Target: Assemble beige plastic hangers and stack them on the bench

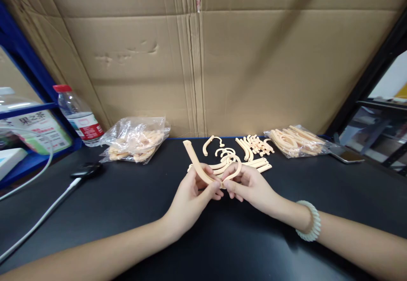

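Observation:
My left hand (194,196) pinches a long, gently curved peach plastic arm (194,158) that points up and to the left. My right hand (251,185) pinches a peach plastic hook (234,165), its end meeting the arm's end between my fingertips. Both hands hover just above the black table (133,196), near its middle. Just behind my hands lies a loose pile of peach arms and hooks (248,151).
Two clear bags of peach parts lie at the back, one on the left (136,141) and one on the right (295,141). A water bottle (79,117), a white cable (41,217) and a phone (346,155) sit nearby. A cardboard wall (222,60) closes the back.

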### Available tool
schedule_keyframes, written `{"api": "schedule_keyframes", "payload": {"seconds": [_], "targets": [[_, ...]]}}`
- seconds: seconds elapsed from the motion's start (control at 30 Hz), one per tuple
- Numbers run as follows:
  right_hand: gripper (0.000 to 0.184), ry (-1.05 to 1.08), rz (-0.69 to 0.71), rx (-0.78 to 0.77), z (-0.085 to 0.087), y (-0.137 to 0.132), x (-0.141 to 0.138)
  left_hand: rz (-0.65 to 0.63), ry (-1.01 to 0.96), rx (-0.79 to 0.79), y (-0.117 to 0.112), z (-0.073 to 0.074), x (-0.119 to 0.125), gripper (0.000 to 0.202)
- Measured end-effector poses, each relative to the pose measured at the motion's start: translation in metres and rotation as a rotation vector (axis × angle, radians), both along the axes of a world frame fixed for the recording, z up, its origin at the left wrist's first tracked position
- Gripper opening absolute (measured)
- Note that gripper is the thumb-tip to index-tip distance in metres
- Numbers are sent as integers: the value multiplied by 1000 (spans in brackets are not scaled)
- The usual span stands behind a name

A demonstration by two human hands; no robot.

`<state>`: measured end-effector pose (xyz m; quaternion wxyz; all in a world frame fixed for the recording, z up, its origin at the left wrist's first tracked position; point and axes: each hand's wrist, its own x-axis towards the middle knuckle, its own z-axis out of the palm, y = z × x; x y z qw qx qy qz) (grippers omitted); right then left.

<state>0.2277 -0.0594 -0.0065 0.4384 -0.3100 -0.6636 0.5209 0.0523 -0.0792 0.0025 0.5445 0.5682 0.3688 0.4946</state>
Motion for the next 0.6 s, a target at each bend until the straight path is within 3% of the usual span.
{"api": "schedule_keyframes", "payload": {"seconds": [0.13, 0.2, 0.3, 0.37, 0.47, 0.6], "targets": [[28, 5, -8, -3, 4, 1, 2, -28, -5, -78, -3, 0, 2, 32], [28, -30, -82, 52, 9, 9, 12, -28, -15, -125, -2, 0, 1, 30], [22, -200, -291, 308, 18, 32, 37, -11, -29, -160, 1, -1, -1, 27], [16, -445, -374, 549, 22, 51, 56, -3, -35, -166, 2, -2, -2, 26], [13, -756, -303, 768, 21, 73, 79, 9, -46, -176, 3, -3, -3, 25], [16, -902, -223, 785, 14, 84, 87, 38, -62, -197, 2, -1, -1, 26]]}}
